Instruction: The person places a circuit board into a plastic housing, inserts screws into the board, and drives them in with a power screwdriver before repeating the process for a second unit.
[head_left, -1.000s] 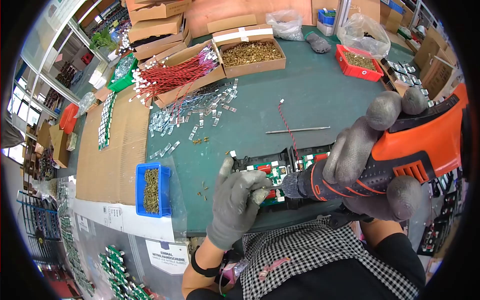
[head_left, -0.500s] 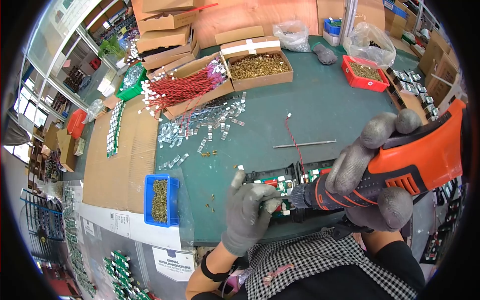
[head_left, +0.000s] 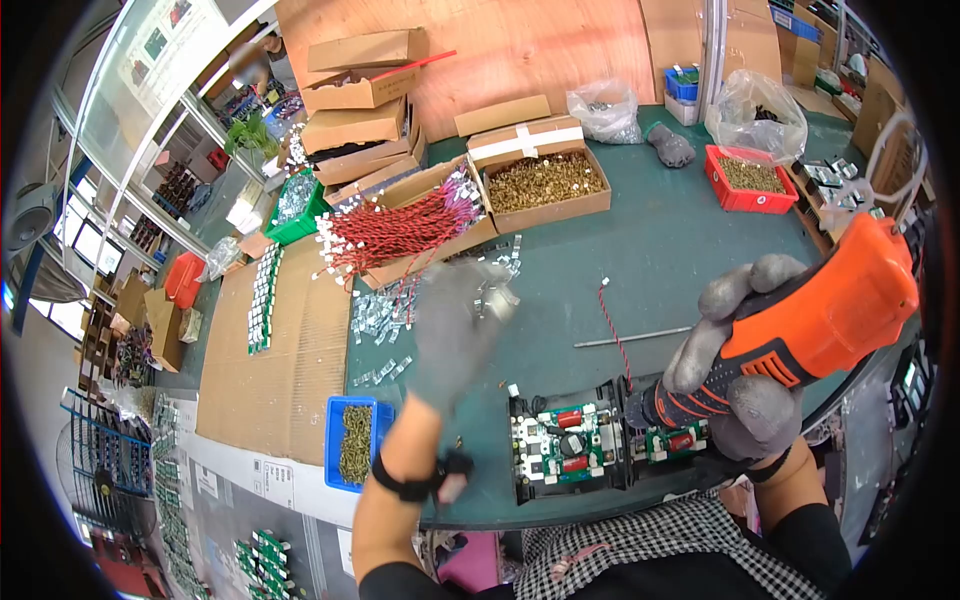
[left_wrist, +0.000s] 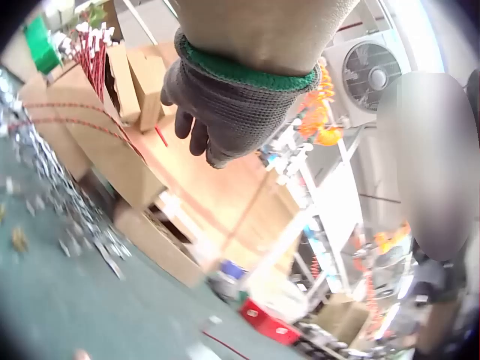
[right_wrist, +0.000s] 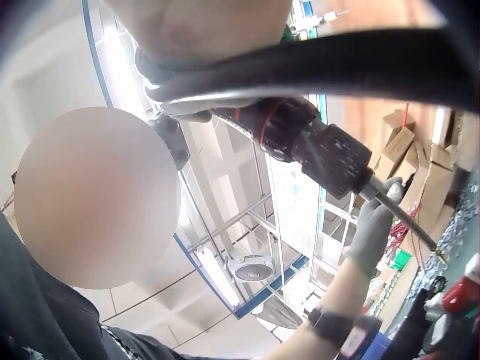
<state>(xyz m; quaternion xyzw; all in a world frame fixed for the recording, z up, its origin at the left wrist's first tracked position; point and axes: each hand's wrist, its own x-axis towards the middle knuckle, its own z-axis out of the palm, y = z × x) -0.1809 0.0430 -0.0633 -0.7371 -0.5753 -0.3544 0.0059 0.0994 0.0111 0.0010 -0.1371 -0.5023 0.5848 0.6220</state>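
Observation:
My gloved left hand [head_left: 455,325], blurred, reaches over the loose metal clips [head_left: 378,318] in front of the box of red wires [head_left: 400,230]. In the left wrist view its fingers [left_wrist: 199,139] hang loosely bent. My gloved right hand [head_left: 735,350] grips an orange and black power drill [head_left: 815,310], its chuck end over the right of two black housings. The drill's long bit [right_wrist: 405,217] points down in the right wrist view. A green circuit board [head_left: 548,462] with red components sits in the left housing [head_left: 523,490]; another board [head_left: 660,447] is partly hidden beneath the drill.
A blue bin of screws [head_left: 330,450] stands at left by the cardboard sheet [head_left: 300,390]. Behind are a carton of brass parts [head_left: 550,205] and a red bin [head_left: 750,202]. A metal rod [head_left: 630,338] and a twisted red wire [head_left: 612,325] lie beyond the housings.
My left hand has left the left housing and moved up and left to the metal clips, uncovering the circuit board. The right hand keeps its grip on the drill, now tilted more steeply.

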